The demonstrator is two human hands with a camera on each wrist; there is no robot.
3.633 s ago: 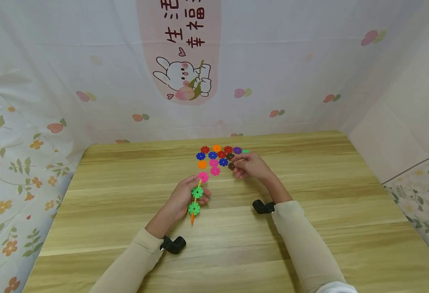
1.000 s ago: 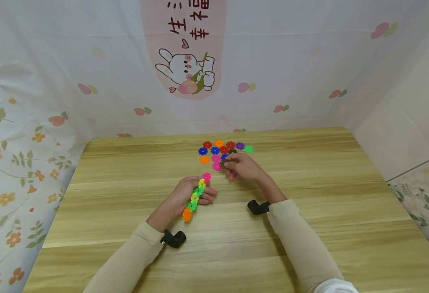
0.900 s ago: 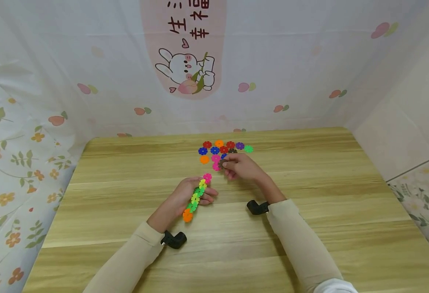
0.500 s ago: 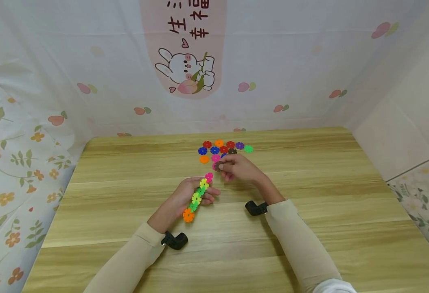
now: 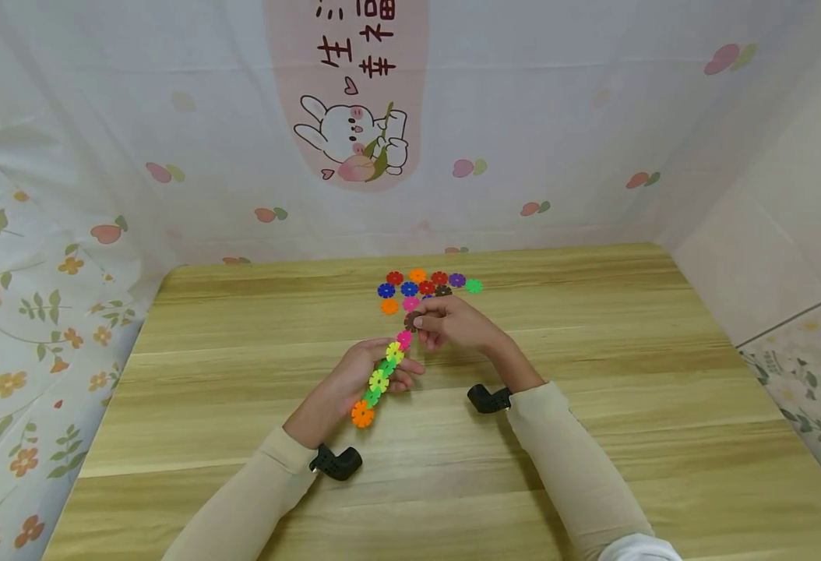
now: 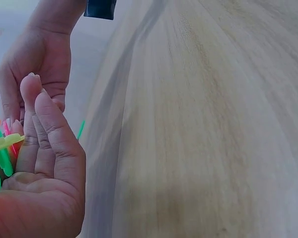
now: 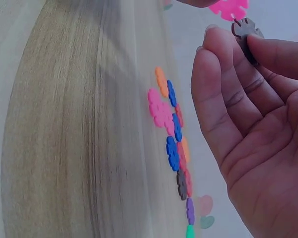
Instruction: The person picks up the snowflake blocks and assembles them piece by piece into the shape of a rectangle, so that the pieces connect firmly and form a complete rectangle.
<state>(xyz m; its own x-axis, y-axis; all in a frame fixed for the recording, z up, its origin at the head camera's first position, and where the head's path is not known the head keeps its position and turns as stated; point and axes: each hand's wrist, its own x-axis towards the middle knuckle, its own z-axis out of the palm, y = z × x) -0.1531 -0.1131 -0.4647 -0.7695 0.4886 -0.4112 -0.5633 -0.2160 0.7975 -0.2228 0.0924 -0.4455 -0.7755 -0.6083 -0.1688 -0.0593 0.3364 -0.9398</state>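
Observation:
My left hand holds a chain of interlocking snowflake discs by its upper part. The chain slants over the palm, from an orange disc at the near end through alternating green and yellow ones to a pink disc at the far end. Between thumb and index finger, my right hand pinches a brown disc, its edge right at the pink end disc. In the right wrist view the brown disc stands tilted below the pink disc. The left wrist view shows the chain partly cut off.
Beyond the hands, loose discs lie on the wooden table: red, blue, orange, pink, purple, green and another brown one. A printed cloth hangs behind the table's back edge.
My right hand has taken the brown disc from the loose group and brought it left to the chain's pink end. The chain has rotated, so its yellow and orange discs now face up.

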